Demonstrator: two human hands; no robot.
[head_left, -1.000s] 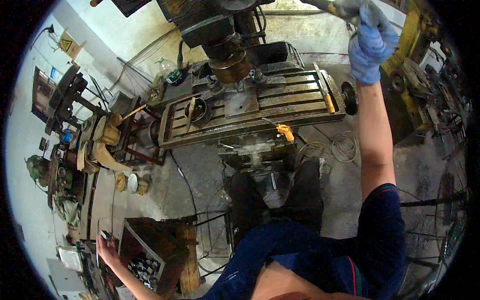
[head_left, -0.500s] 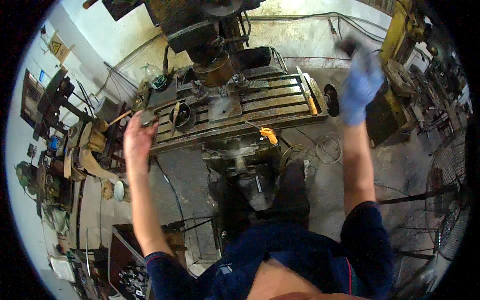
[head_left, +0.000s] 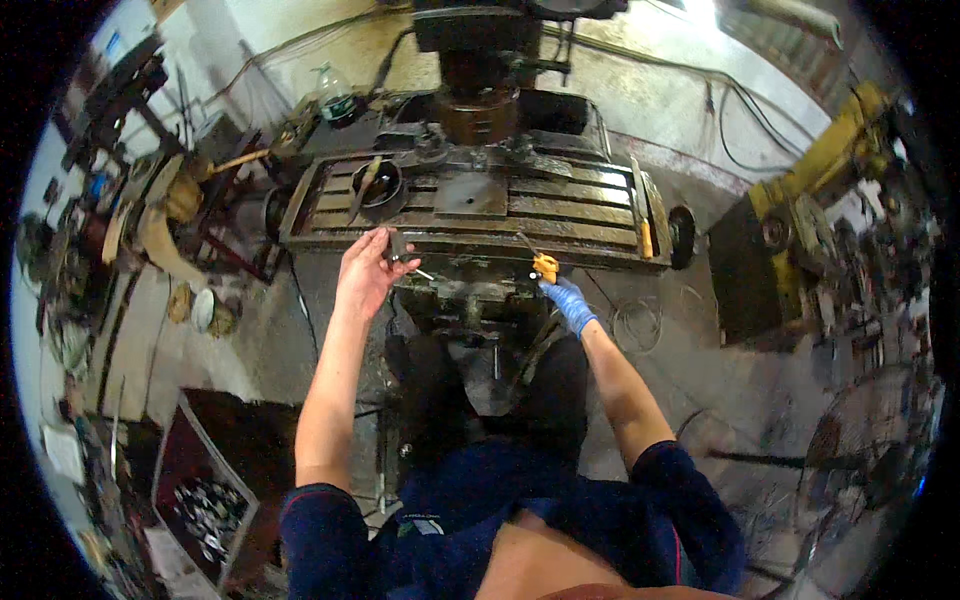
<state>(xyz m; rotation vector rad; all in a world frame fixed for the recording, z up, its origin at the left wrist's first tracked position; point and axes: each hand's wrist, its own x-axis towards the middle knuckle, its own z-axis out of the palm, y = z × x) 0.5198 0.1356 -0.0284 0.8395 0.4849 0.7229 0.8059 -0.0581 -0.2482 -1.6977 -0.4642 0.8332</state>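
Held in the fingers of my bare left hand [head_left: 368, 272] is a small dark grey metal block [head_left: 398, 246], just in front of the machine table's near edge. My right hand [head_left: 570, 302], in a blue glove, closes round the lower end of an orange air blow gun [head_left: 545, 266]. The gun's thin nozzle points up and to the left, toward the slotted machine table [head_left: 570, 205]. Part of the grip is hidden by the gloved fingers. A flat metal plate [head_left: 472, 196] lies mid-table under the machine head [head_left: 478, 112].
On the table, a dark round pot [head_left: 382, 190] with a brush across it stands left; a long tool with a yellow handle [head_left: 646, 238] lies right. A bin of metal pieces [head_left: 205, 515] is at lower left. A fan [head_left: 870, 450] stands at right.
My right hand has come down from the upper right to the blow gun. My left hand has moved right, in front of the table, with the block in it. The view has shifted.
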